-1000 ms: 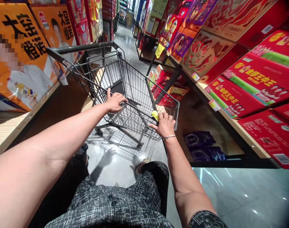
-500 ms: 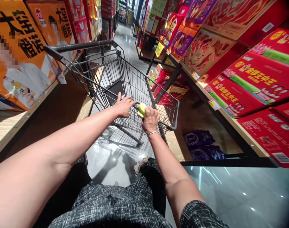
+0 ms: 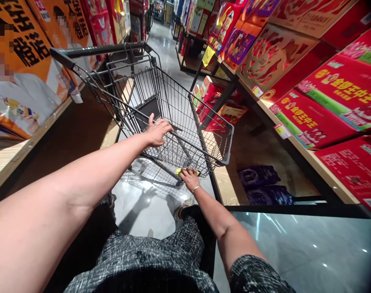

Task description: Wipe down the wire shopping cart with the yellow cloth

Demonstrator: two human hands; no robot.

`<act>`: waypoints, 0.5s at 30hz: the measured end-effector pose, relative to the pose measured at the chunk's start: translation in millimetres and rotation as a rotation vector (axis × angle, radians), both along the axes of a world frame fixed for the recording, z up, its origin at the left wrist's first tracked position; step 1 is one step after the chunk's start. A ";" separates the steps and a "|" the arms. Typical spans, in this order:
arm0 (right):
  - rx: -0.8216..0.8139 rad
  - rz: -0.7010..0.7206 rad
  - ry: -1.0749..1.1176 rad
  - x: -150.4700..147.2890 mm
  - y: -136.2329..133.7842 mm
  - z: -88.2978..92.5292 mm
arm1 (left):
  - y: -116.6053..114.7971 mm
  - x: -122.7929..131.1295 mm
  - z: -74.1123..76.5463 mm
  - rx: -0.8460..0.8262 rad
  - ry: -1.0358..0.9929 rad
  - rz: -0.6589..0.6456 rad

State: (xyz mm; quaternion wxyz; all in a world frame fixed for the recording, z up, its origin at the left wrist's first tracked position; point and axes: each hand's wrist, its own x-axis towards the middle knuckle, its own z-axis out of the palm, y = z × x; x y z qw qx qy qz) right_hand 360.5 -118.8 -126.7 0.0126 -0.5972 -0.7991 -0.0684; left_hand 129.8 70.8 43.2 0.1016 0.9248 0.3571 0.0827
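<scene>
A dark wire shopping cart [image 3: 204, 150] stands angled in front of me, its handle at the far left. My left hand [image 3: 157, 132] lies over its near top rail, fingers stretched along it and thumb spread apart. Lower down, by the bottom of the basket, my right hand [image 3: 189, 177] presses a yellow cloth [image 3: 180, 171] with its fingers bent over it. The cloth is mostly covered by the hand. Whether it touches the basket's bottom wires or the frame just below is hard to tell.
Shelves flank the aisle closely. Orange boxes [image 3: 27, 81] stand on the left; red cartons [image 3: 341, 93] and gold-red gift boxes [image 3: 273, 57] are stacked on the right. Purple packs [image 3: 258, 175] lie on the lower right shelf. Tiled floor [image 3: 162, 44] runs ahead.
My right hand has moved down with the yellow cloth, from the top rail to the cart's lower part. My left hand stays on the rail. The view has shifted slightly.
</scene>
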 end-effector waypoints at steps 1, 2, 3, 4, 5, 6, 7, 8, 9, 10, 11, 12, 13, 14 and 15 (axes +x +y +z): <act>0.021 0.003 0.014 5.3 0.4 10.0 | 1.3 -0.2 -0.6 0.001 -0.004 -0.002; 0.071 -0.008 0.035 11.9 2.1 23.7 | 2.8 -0.2 -1.2 0.004 -0.009 -0.001; 0.151 -0.037 0.063 19.6 4.8 40.2 | 4.6 0.0 -2.0 0.007 -0.016 0.001; 0.253 -0.084 0.094 28.0 7.8 57.7 | 6.8 0.2 -2.8 0.010 -0.024 0.004; 0.363 -0.141 0.123 36.4 10.6 74.7 | 9.4 0.4 -3.7 0.013 -0.033 0.004; 0.459 -0.196 0.146 44.1 12.9 89.5 | 12.4 0.3 -4.7 0.016 -0.042 0.003; 0.524 -0.234 0.158 50.6 14.2 100.7 | 15.8 -0.1 -5.7 0.020 -0.051 0.003; 0.562 -0.246 0.164 55.5 14.4 107.6 | 19.6 -1.0 -6.6 0.023 -0.057 0.004; 0.583 -0.236 0.165 58.7 13.6 110.1 | 23.9 -2.3 -7.3 0.023 -0.059 0.006; 0.600 -0.210 0.166 60.2 12.0 108.9 | 28.4 -3.9 -7.8 0.020 -0.056 0.007; 0.621 -0.178 0.167 60.1 10.1 105.4 | 33.0 -5.7 -7.9 0.015 -0.048 0.010; 0.649 -0.153 0.170 58.5 8.8 101.0 | 37.5 -7.3 -7.6 0.008 -0.038 0.014; 0.671 -0.141 0.176 55.6 8.7 97.4 | 41.5 -8.3 -7.0 0.001 -0.025 0.021; 0.678 -0.144 0.185 51.3 10.8 95.8 | 44.7 -8.4 -5.9 0.000 -0.010 0.031; 0.662 -0.152 0.199 45.5 15.6 96.7 | 46.6 -7.2 -4.6 0.002 0.009 0.046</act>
